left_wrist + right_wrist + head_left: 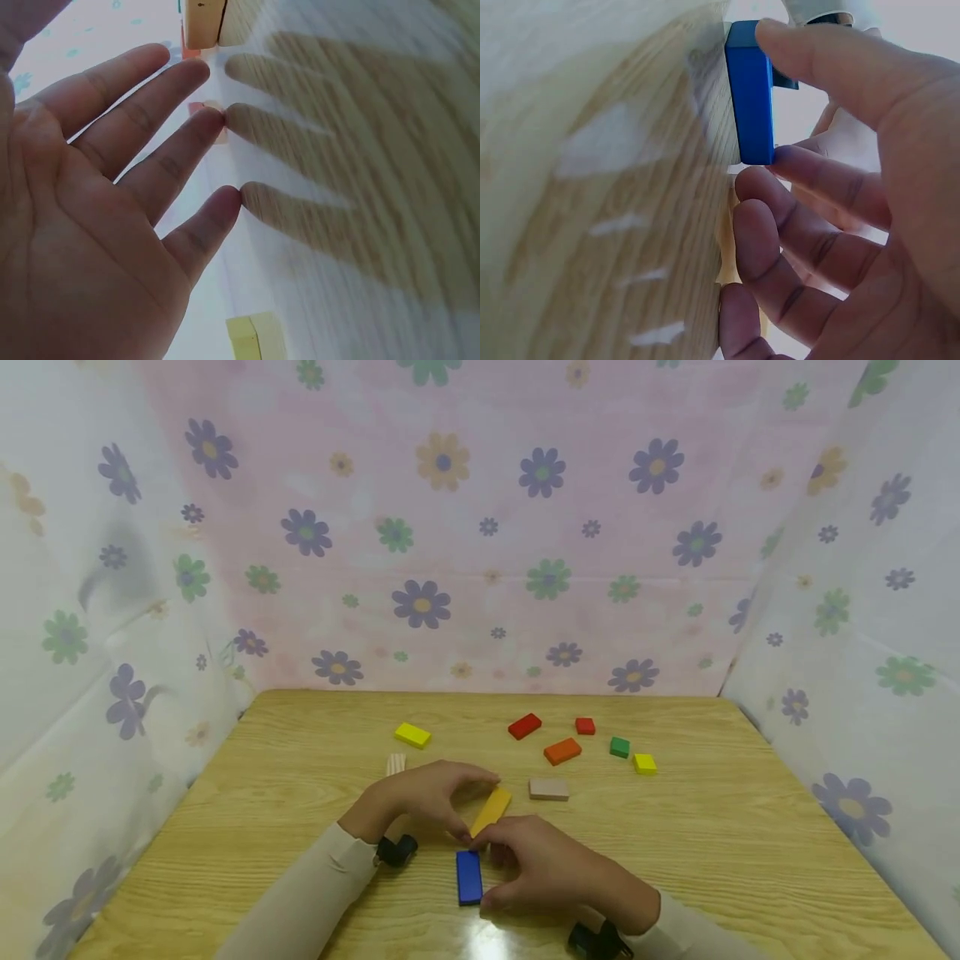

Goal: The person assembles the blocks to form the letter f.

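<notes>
My right hand (pixel 543 864) pinches a blue block (pixel 469 878) lengthwise, thumb at its near end and index finger at its far end. In the right wrist view the blue block (pixel 751 94) stands against the tabletop with the other fingers loosely bent below it. Around an orange-yellow block (pixel 491 811) lies my left hand (pixel 423 793), thumb by the block's near end and index fingertip by its far end. Its fingers (pixel 142 120) are spread and fairly straight in the left wrist view, some fingertips at the table surface. The two hands nearly meet between the blocks.
A pale wooden block (pixel 549 789) lies right of the orange-yellow one; another striped wooden block (pixel 396 764) is partly behind my left hand. Farther back are yellow (pixel 413 735), red (pixel 525 726) and orange (pixel 562 751) blocks, plus several small cubes. Flowered cloth (pixel 480 527) surrounds the table.
</notes>
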A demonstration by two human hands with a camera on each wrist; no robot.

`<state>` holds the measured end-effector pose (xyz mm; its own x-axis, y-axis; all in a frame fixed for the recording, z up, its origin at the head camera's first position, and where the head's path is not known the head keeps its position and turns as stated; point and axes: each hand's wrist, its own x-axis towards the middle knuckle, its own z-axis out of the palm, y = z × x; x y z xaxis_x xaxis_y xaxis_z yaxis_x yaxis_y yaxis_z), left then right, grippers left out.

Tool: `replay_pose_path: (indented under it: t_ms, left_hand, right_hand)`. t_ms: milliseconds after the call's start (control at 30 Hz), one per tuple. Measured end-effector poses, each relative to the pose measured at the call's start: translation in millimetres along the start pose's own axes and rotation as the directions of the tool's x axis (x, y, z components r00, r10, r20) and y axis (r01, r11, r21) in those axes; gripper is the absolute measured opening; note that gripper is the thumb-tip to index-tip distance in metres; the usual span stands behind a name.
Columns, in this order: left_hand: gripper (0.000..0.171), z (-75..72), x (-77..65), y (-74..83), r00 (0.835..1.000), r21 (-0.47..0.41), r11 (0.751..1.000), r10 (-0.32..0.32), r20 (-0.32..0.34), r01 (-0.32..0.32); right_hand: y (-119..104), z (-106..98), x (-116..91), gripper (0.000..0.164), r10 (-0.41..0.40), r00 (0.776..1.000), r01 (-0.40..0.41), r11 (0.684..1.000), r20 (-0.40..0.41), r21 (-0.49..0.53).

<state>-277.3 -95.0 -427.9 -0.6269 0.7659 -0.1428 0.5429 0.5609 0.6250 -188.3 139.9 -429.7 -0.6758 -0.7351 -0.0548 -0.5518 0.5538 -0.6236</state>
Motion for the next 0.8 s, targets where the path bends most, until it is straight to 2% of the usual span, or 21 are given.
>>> replay_pose_path:
  t_ms: [400,700,800]
  left_hand:
    - [0.087,2.5,-0.6,0.2,1.0,-0.012,1.0,0.006,-0.015,-0.006]
    - [0.084,5.5,-1.1,-2.4,0.997,0.045,0.999,0.007,-0.077,-0.004]
    - [0.085,5.7,-2.8,-2.3,0.996,0.04,0.999,0.005,-0.088,-0.002]
  right_hand:
    - [1.4,5.0,0.3,0.056,0.063,0.998,-0.062,0.998,-0.016,0.032]
    - [-2.5,8.3,-0.2,0.056,0.1,0.994,-0.099,0.995,-0.044,0.019]
    - [-3.4,8.8,-1.5,0.055,0.107,0.992,-0.106,0.994,-0.059,0.019]
